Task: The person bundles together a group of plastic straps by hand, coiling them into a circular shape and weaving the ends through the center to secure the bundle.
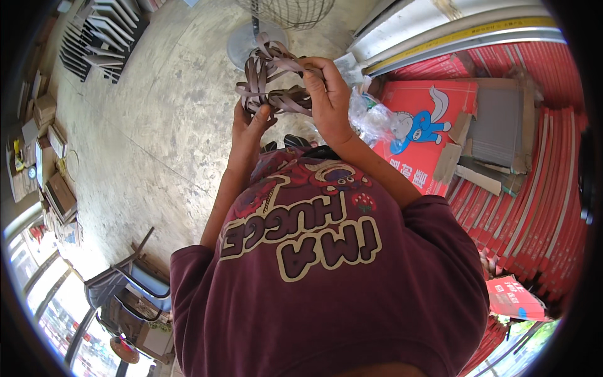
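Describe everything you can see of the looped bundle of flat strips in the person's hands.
The bundle of flat strips is brownish-grey with a slight sheen; whether plastic or fabric, I cannot tell. Its narrow bands curl into many overlapping loops, gathered thickly at the left, with gaps between some strands and one loop standing up at the far end. It is held off the concrete floor, beyond the shirt. The left hand grips its near left side; the right hand's fingers hold its right side.
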`<state>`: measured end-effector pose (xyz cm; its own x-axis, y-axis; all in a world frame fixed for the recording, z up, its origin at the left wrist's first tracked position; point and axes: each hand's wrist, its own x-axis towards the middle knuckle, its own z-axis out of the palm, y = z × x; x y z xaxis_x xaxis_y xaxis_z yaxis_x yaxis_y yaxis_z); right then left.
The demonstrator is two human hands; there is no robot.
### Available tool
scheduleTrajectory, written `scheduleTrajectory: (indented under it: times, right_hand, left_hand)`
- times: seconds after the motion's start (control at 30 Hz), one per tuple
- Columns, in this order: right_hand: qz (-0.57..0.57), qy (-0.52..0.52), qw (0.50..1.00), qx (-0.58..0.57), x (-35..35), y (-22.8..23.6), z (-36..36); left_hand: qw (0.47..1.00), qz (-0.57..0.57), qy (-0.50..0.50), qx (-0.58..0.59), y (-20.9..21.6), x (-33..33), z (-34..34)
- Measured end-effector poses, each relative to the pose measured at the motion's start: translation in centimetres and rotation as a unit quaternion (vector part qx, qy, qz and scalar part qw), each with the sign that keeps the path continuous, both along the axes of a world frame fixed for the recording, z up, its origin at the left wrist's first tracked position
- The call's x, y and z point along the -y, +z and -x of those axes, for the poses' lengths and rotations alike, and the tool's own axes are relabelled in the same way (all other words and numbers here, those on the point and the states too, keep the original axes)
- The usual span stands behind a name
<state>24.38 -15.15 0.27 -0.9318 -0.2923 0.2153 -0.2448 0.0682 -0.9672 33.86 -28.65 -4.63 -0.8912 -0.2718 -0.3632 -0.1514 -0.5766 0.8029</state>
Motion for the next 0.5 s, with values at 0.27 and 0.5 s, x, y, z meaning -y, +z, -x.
scheduleTrajectory:
  times: [0.27,0.5]
  right_hand:
    - [0.007,0.114,0.993,0.03,5.3,0.1,-3.3]
    - [0.062,0.188,0.976,0.088,9.2,-0.1,-5.2]
  left_hand:
    - [0.984,-0.011,0.175,-0.01,-0.1,3.7,-1.2]
    - [0.98,-0.081,0.178,-0.042,-1.0,8.7,-3.4]
